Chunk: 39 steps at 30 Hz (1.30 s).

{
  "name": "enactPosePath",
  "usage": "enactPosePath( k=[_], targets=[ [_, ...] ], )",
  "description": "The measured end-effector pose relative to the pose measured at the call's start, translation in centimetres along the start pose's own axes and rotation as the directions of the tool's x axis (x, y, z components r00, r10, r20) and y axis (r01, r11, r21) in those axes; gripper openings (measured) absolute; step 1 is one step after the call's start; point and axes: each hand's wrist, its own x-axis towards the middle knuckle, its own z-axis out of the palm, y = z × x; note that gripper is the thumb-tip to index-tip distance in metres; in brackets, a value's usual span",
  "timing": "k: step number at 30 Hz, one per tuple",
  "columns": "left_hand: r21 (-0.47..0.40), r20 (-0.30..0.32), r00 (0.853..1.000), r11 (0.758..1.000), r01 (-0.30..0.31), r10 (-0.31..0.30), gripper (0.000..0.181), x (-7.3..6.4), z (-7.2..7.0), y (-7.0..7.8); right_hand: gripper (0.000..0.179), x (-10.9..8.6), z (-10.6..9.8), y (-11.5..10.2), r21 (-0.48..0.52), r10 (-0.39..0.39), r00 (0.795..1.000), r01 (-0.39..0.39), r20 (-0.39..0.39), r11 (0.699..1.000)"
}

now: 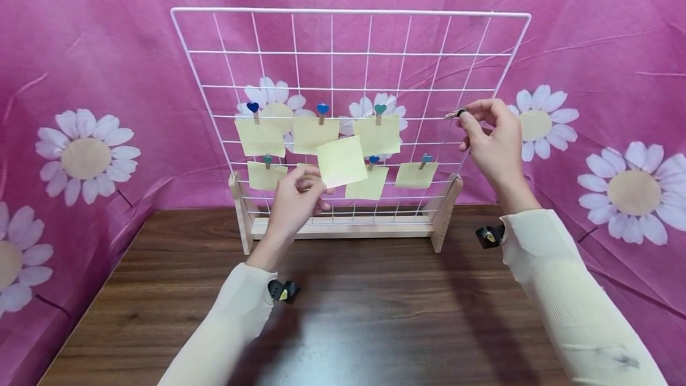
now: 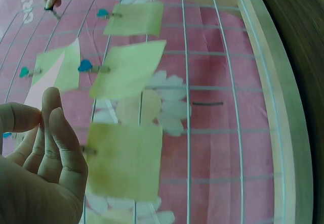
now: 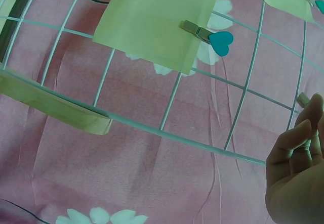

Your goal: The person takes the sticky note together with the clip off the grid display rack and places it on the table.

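My left hand [image 1: 295, 201] pinches a pale yellow paper note [image 1: 343, 161] by its lower left corner, in front of the white wire grid [image 1: 351, 89]. In the left wrist view this same note [image 2: 46, 85] shows nearly edge-on between thumb and fingers. At the grid's right side, my right hand [image 1: 493, 139] pinches a small wooden clothespin [image 1: 450, 116] with a dark end, its tip right at a horizontal wire. The right wrist view catches only the wooden tip of that clothespin [image 3: 302, 100] beyond the fingertips; the rest is hidden.
Several notes hang on the grid from heart-topped clothespins, among them an upper left note [image 1: 260, 137] and a lower right note [image 1: 415, 176]. A wooden base [image 1: 343, 230] holds the grid up on a brown table [image 1: 364, 314]. Pink flowered cloth [image 1: 107, 76] hangs behind.
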Motion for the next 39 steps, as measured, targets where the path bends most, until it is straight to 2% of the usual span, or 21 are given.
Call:
enactPosePath(
  k=[4, 9, 16, 23, 27, 35, 39],
  targets=[
    [0.009, -0.032, 0.999, 1.000, 0.021, -0.021, 0.023, -0.5, -1.4, -0.4, 0.008, -0.3, -0.2, 0.2, 0.056, 0.014, 1.000, -0.014, -0.011, 0.998],
    [0.007, -0.065, 0.997, 0.999, 0.040, -0.040, 0.021, -0.9, -2.4, -0.7, 0.007, -0.7, -0.6, 0.4, 0.127, 0.029, 0.999, -0.025, -0.028, 0.992],
    [-0.015, -0.117, 0.991, 0.998, 0.056, -0.057, 0.018, -1.5, -3.9, -1.3, 0.007, -1.4, -1.3, 0.9, 0.128, 0.017, 1.000, -0.015, -0.011, 0.992],
    [-0.001, -0.157, 0.985, 0.997, 0.072, -0.071, 0.017, -2.2, -5.0, -1.9, 0.007, -2.9, -2.0, 1.8, 0.092, 0.045, 0.999, -0.044, -0.010, 0.995],
    [-0.005, -0.172, 0.981, 0.996, 0.086, -0.086, 0.017, -2.4, -5.5, -2.1, 0.008, -3.7, -2.4, 2.7, 0.106, 0.070, 0.998, -0.069, -0.007, 0.992],
    [-0.010, -0.200, 0.974, 0.994, 0.105, -0.105, 0.016, -3.2, -6.5, -2.7, 0.006, -5.0, -2.9, 4.1, -0.012, 0.090, 0.996, -0.090, 0.003, 0.996],
    [-0.022, -0.214, 0.971, 0.994, 0.104, -0.107, 0.015, -3.5, -7.0, -3.0, 0.006, -5.6, -2.8, 4.6, -0.036, 0.096, 0.995, -0.096, 0.001, 0.995]
  ],
)
